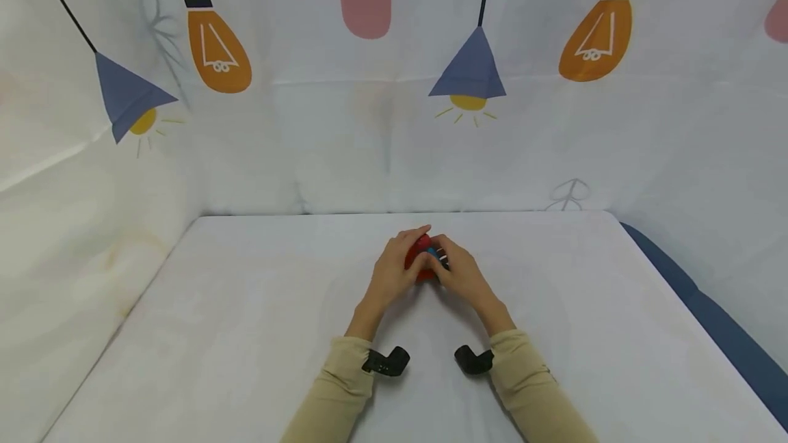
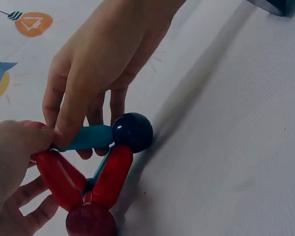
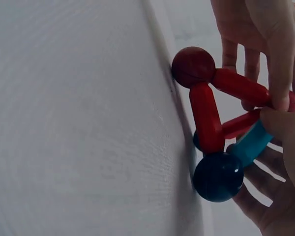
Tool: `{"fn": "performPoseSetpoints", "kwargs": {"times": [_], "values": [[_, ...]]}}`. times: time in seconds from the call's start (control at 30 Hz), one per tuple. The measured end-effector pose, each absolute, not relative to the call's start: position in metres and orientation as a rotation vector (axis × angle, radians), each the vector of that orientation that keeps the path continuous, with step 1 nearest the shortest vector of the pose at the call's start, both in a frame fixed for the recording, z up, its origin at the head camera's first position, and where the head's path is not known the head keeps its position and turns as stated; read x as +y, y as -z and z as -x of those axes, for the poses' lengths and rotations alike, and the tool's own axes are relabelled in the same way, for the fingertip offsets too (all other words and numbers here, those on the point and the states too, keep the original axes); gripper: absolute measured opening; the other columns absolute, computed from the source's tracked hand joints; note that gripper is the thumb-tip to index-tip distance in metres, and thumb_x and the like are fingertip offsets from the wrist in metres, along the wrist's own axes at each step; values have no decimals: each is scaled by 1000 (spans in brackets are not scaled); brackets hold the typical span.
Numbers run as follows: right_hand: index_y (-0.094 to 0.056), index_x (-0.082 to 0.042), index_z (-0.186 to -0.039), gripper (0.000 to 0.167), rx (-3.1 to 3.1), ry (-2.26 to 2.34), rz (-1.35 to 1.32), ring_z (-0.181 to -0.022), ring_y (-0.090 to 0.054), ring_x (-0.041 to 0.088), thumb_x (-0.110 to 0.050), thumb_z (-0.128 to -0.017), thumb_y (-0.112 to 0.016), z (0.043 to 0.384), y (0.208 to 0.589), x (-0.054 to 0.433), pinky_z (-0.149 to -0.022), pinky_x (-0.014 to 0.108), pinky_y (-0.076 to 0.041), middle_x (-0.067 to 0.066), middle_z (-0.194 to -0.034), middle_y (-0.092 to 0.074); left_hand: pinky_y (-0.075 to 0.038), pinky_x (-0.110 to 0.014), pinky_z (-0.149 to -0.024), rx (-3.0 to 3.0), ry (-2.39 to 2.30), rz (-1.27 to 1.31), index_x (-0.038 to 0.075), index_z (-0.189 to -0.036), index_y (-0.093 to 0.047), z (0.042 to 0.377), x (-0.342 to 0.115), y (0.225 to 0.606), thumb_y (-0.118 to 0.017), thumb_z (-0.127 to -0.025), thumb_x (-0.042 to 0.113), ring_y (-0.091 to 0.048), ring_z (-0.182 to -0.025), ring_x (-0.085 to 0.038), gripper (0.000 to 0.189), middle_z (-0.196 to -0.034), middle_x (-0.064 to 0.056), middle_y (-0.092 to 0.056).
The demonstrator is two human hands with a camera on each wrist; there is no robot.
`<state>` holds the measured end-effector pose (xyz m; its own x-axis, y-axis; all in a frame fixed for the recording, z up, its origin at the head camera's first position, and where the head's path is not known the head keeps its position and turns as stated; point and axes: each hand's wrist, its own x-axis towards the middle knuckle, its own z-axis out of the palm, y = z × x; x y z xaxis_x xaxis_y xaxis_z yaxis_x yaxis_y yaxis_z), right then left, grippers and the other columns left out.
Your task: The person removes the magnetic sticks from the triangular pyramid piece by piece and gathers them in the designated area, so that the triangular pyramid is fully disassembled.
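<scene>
Both hands meet over a small frame of magnetic rods and balls on the white table. In the left wrist view, a dark blue ball [image 2: 132, 132] joins a teal rod [image 2: 91, 138] and a red rod [image 2: 113, 177], which runs to a dark red ball [image 2: 91, 220]. My left hand [image 1: 392, 269] grips the frame near its upper red ball [image 3: 294, 101], partly covered by fingers. The right hand [image 1: 463, 272] pinches the teal rod near that same corner. Another blue ball [image 3: 198, 140] shows behind the frame in the right wrist view; fingers hide some joints.
The white tabletop [image 1: 246, 333] spreads around both forearms. A white printed curtain [image 1: 345, 149] stands behind its back edge and along the left side. Black wrist cameras [image 1: 388, 361] sit on both beige sleeves. Dark blue fabric [image 1: 695, 299] shows beyond the right edge.
</scene>
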<state>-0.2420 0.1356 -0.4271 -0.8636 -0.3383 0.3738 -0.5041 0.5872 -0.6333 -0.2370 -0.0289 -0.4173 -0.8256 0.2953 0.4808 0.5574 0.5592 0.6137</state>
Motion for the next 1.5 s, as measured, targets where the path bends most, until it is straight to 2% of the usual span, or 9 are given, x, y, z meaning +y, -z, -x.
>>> {"fn": "performPoseSetpoints", "kwargs": {"times": [0.17, 0.3, 0.5, 0.73, 0.83, 1.07, 1.3, 1.4, 1.5], "values": [[-50, -9, -117, 23, -2609, -1147, -650, -96, -65, 22, -19, -98, -51, 242, 427, 130, -82, 37, -55, 10, -106, -65, -53, -35, -83, -2399, 1247, 617, 15, -129, -52, 239, -38, 421, -63, -89, 6, -59, -103, -19, 42, -120, -6, -60], [-49, -9, -120, 26, -2573, -1187, -566, -95, -65, 23, -19, -97, -53, 243, 426, 136, -83, 38, -55, 11, -104, -65, -54, -28, -72, -2380, 1384, 505, 14, -126, -53, 244, -54, 420, -64, -88, 8, -59, -95, -18, 40, -114, -6, -62], [-49, -8, -127, 34, -2560, -1152, -538, -90, -64, 25, -15, -95, -55, 250, 421, 160, -80, 40, -54, 12, -97, -65, -52, -34, -75, -2418, 1438, 381, 15, -123, -54, 255, -91, 424, -65, -88, 16, -59, -98, -19, 37, -109, -4, -64], [-62, -8, -105, 17, -2910, -1032, -527, -94, -58, 22, -21, -96, -54, 250, 427, 187, -84, 40, -48, 8, -101, -64, -42, -34, -82, -2591, 1361, 274, 13, -110, -58, 257, -131, 448, -62, -85, 12, -50, -98, -20, 25, -105, -5, -59], [-63, -8, -104, 17, -2924, -1011, -569, -97, -57, 23, -21, -95, -55, 251, 427, 188, -88, 42, -46, 8, -102, -63, -42, -35, -82, -2618, 1324, 305, 12, -106, -59, 257, -136, 456, -60, -83, 9, -48, -95, -20, 23, -103, -6, -56], [-59, -8, -114, 22, -2816, -980, -651, -109, -54, 27, -17, -94, -56, 254, 414, 157, -96, 46, -44, 9, -113, -60, -44, -39, -87, -2598, 1334, 287, 20, -104, -62, 257, -128, 462, -62, -85, 15, -50, -97, -17, 19, -102, 0, -54], [-59, -14, -122, 30, -2851, -681, -973, -115, -50, 26, -17, -93, -58, 271, 409, 93, -97, 49, -42, 5, -122, -59, -44, -41, -88, -2567, 1361, 322, 23, -106, -62, 254, -122, 464, -62, -87, 20, -55, -97, -16, 19, -104, 2, -58], [-60, -16, -121, 28, -2884, -522, -1083, -113, -51, 26, -19, -93, -57, 278, 411, 71, -96, 50, -40, 4, -119, -60, -44, -43, -91, -2548, 1359, 280, 23, -104, -62, 251, -125, 466, -64, -86, 19, -57, -99, -16, 18, -103, 3, -61], [-63, -18, -117, 24, -2917, -433, -1098, -105, -54, 23, -20, -94, -57, 283, 414, 60, -92, 45, -42, 1, -110, -63, -44, -43, -93, -2550, 1373, 264, 23, -103, -63, 249, -127, 467, -64, -87, 19, -58, -99, -16, 17, -102, 2, -64]]}}
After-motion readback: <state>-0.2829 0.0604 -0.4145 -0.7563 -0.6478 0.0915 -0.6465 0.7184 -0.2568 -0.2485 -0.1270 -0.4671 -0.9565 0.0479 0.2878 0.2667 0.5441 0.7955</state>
